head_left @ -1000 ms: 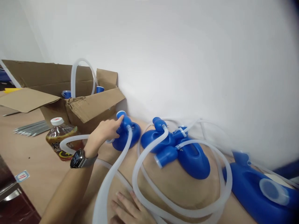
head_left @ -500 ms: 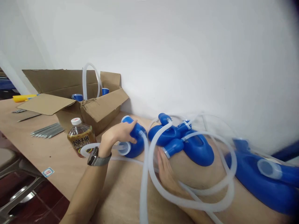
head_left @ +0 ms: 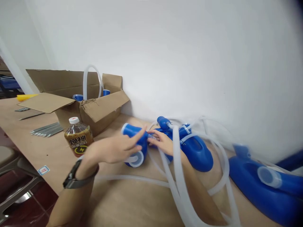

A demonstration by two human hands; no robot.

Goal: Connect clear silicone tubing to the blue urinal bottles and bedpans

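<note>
At the middle of the table stands a blue plastic bottle (head_left: 143,147) with white-rimmed openings, one facing up-left and one facing me. My left hand (head_left: 118,147) grips it from the left, index finger stretched across the top, other fingers curled and partly blurred. From the right, my right hand (head_left: 163,141) pinches the end of a translucent hose (head_left: 165,165) where it meets the bottle's blue neck. Behind that hand and to its right lie more blue bottles (head_left: 197,153) with hoses attached; my right hand partly hides one of them.
An open cardboard box (head_left: 104,105) at the back left holds blue pieces and a looped hose. Before it stands a drink bottle (head_left: 78,137) with a white cap. Metal rods (head_left: 47,129) lie farther left. A large blue bottle (head_left: 255,189) lies at the right, by the wall.
My right hand has left the blue funnel on the right and moved up-left to the hose joint. The hose loop has shifted. My left hand has turned, its index finger now pointing toward the joint.
</note>
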